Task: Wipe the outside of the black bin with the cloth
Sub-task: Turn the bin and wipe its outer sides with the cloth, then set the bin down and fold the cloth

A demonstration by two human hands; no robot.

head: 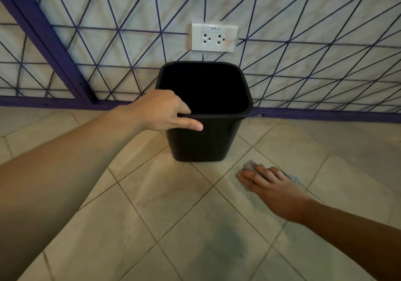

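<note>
A black bin (206, 111) stands upright on a tiled floor (173, 215), against a wall just below a white socket (213, 37). The left hand (162, 111) curls its grip over the bin's near-left rim; the right hand (271, 185) lies flat, fingers straight, on a grey cloth (248, 166) on the floor right of the bin. The cloth is apart from the bin, so wiping appears not yet begun.

The left hand (161, 111) grips the near-left rim of the bin (208, 141) — thumb outside, fingers hooked inside. The right hand (274, 188) lies flat on the cloth (249, 166) — on the floor (165, 211), well right of the left hand.
</note>
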